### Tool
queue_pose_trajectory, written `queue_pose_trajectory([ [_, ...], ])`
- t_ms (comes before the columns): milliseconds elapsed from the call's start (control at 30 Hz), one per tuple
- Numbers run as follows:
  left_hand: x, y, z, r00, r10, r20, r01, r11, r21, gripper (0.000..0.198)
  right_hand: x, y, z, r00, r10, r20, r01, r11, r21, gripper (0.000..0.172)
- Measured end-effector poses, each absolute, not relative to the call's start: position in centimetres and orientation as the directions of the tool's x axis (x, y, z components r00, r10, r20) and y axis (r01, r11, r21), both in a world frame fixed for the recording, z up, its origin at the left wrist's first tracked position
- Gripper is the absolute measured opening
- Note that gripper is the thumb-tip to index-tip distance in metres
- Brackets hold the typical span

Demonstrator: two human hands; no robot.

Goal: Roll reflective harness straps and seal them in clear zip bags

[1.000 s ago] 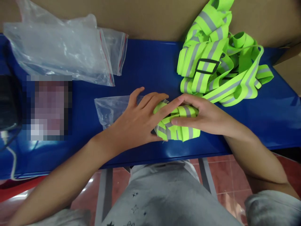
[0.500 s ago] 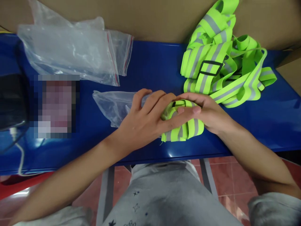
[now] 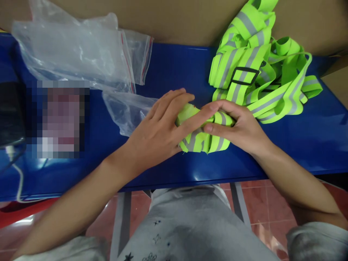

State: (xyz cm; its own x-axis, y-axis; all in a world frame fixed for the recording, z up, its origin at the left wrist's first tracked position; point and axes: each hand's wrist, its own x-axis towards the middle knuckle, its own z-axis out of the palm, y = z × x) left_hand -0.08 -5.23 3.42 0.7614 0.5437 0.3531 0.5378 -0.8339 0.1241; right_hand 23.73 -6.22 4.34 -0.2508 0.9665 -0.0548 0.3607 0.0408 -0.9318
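A folded neon-green reflective strap (image 3: 220,142) with grey stripes lies between my hands, above the blue table. My right hand (image 3: 246,128) grips its right end, thumb in front and fingers behind. A clear plastic bag (image 3: 123,110) stretches out to the left from under my left hand (image 3: 157,127). Clear plastic seems to cover the left part of the strap, so that end looks to be inside the bag's mouth. My left hand is curled over the bag and the strap's left end, its index finger reaching across the top. My left thumb is hidden.
Behind my right hand is a loose pile of green reflective straps (image 3: 244,58) with black buckles. Several clear zip bags (image 3: 78,54) lie at the back left. A blurred-out item (image 3: 61,119), a black device (image 3: 11,116) and a white cable (image 3: 20,181) are on the blue table (image 3: 304,145).
The strap and both hands have shifted slightly left and back. My left hand has slid further left, more plastic shows over the strap's left end, and my right thumb now presses its front.
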Motion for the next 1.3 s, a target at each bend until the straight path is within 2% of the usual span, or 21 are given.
queue_pose_trajectory([
  [133,0.6,-5.7,2.8,0.735,0.568,0.369,0.602,-0.798,0.031,0.078,23.3,-7.0,4.8,-0.31,0.947,-0.083,0.339,0.029,-0.94,0.063],
  [367,1.6,-6.6,3.5,0.758,0.59,0.278,0.617,-0.787,-0.01,0.093,22.8,-7.4,4.1,-0.288,0.948,-0.136,0.335,-0.034,-0.942,0.051],
  [567,0.3,-6.2,4.9,0.794,0.521,0.313,0.486,-0.854,0.189,0.084,23.9,-6.6,4.5,-0.293,0.948,-0.121,0.358,-0.008,-0.934,0.049],
  [767,-0.3,-5.5,3.8,0.779,0.547,0.307,0.545,-0.832,0.1,0.081,24.2,-7.3,5.2,-0.475,0.878,-0.066,0.395,0.145,-0.907,0.049],
  [1000,0.5,-6.3,3.8,0.73,0.607,0.315,0.613,-0.785,0.091,0.066,23.8,-7.7,6.0,-0.348,0.936,0.049,0.45,0.213,-0.867,0.05],
  [1067,0.4,-6.5,4.0,0.741,0.563,0.365,0.561,-0.818,0.123,0.069,23.9,-7.7,6.1,-0.311,0.943,0.117,0.503,0.267,-0.822,0.045],
  [1133,0.0,-6.4,4.2,0.751,0.512,0.416,0.482,-0.857,0.185,0.076,24.1,-7.7,5.8,-0.316,0.902,0.294,0.542,0.426,-0.724,0.042],
  [1233,-0.7,-6.3,4.9,0.668,0.586,0.459,0.529,-0.808,0.261,0.076,24.3,-7.5,4.7,-0.412,0.675,0.612,0.561,0.717,-0.413,0.039],
  [1300,-0.9,-6.2,5.3,0.557,0.665,0.498,0.636,-0.727,0.259,0.069,24.2,-7.4,3.9,-0.425,0.593,0.684,0.588,0.755,-0.289,0.038],
])
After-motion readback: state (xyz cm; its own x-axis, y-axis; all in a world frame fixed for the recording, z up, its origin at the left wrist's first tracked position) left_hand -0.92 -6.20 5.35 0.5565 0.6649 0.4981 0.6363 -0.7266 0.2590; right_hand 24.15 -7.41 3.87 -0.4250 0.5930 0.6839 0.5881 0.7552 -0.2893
